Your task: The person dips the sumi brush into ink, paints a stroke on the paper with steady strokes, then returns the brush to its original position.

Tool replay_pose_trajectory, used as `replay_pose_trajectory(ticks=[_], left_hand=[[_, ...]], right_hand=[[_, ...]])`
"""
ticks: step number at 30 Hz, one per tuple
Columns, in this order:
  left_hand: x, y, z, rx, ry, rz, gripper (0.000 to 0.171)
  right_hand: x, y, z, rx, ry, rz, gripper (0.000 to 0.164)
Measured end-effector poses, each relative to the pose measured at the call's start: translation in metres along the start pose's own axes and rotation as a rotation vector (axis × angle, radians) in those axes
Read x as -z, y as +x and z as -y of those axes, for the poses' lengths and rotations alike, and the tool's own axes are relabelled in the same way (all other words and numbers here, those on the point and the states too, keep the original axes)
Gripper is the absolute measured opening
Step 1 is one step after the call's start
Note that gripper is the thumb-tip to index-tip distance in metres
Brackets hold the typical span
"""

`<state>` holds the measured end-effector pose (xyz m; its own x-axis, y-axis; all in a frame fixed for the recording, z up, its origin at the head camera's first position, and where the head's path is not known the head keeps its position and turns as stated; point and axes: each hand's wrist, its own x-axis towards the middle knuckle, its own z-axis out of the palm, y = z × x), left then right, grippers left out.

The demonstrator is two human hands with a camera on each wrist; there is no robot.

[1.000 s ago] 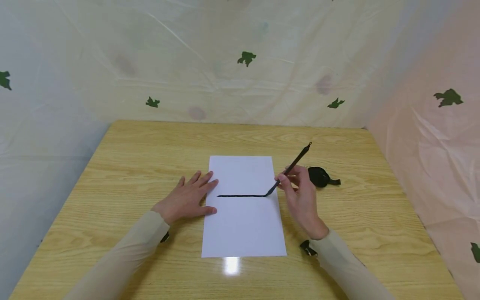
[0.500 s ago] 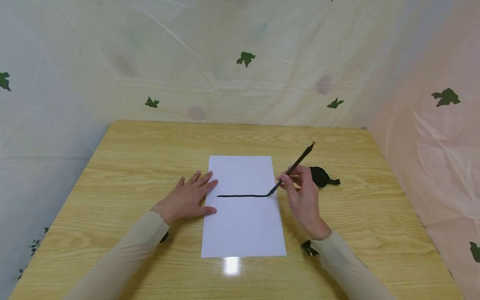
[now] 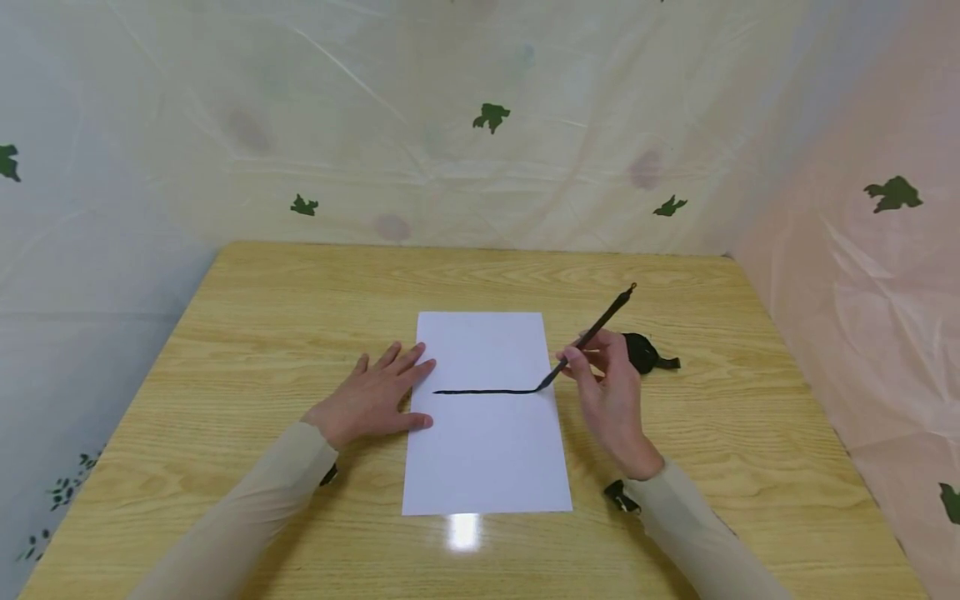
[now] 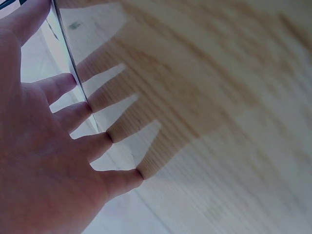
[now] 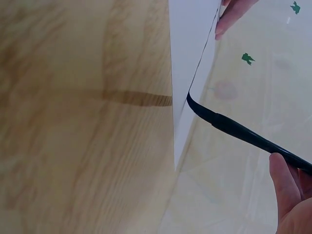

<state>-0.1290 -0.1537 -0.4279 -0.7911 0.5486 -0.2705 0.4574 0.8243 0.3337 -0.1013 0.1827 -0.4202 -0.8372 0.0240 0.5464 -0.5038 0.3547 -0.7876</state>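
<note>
A white sheet of paper (image 3: 483, 458) lies on the wooden table, crossed by a thin black ink line (image 3: 480, 392). My left hand (image 3: 371, 400) is spread flat at the sheet's left edge, with fingertips and thumb on the paper. In the left wrist view the left hand (image 4: 53, 146) shows straight, parted fingers. My right hand (image 3: 611, 400) pinches a dark writing brush (image 3: 596, 327) by its shaft, which leans up to the right. In the right wrist view the bent bristle tip of the brush (image 5: 200, 109) touches the paper (image 5: 187, 53) at the line's right end.
A round black dish-like object (image 3: 642, 354) with a short black piece at its side sits just beyond my right hand. Pale cloth walls with green leaf shapes (image 3: 492, 117) enclose the wooden table (image 3: 300, 283) at the back and sides.
My right hand and the brush have slid slightly to the right, and the black line has grown a little longer that way. The left hand has stayed in place.
</note>
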Motion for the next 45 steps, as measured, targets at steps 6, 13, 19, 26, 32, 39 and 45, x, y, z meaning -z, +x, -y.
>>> replay_pose_trajectory(ticks=[6,13,19,26,32,39,45], left_hand=[[-0.001,0.001,0.0,-0.003,0.0,-0.002,0.088],[-0.001,0.0,0.0,-0.005,0.006,-0.001,0.088],[0.0,0.0,0.0,-0.009,0.016,0.0,0.088],[0.001,-0.001,0.0,-0.017,0.014,-0.007,0.087],[0.0,0.0,0.0,-0.018,0.013,-0.01,0.086],[0.0,0.0,0.0,-0.014,0.012,-0.008,0.086],[0.0,-0.001,0.0,-0.009,0.013,-0.004,0.087]], right_hand=[[0.001,0.0,0.001,0.003,0.005,-0.006,0.026],[0.003,0.002,0.005,0.0,0.016,-0.027,0.025],[0.005,0.003,0.008,0.009,0.068,-0.055,0.025],[0.008,0.005,0.01,-0.007,0.136,-0.086,0.026],[0.013,0.005,0.011,-0.004,0.174,-0.113,0.029],[0.021,0.004,0.012,-0.002,0.22,-0.131,0.027],[0.032,0.004,0.014,-0.019,0.285,-0.165,0.025]])
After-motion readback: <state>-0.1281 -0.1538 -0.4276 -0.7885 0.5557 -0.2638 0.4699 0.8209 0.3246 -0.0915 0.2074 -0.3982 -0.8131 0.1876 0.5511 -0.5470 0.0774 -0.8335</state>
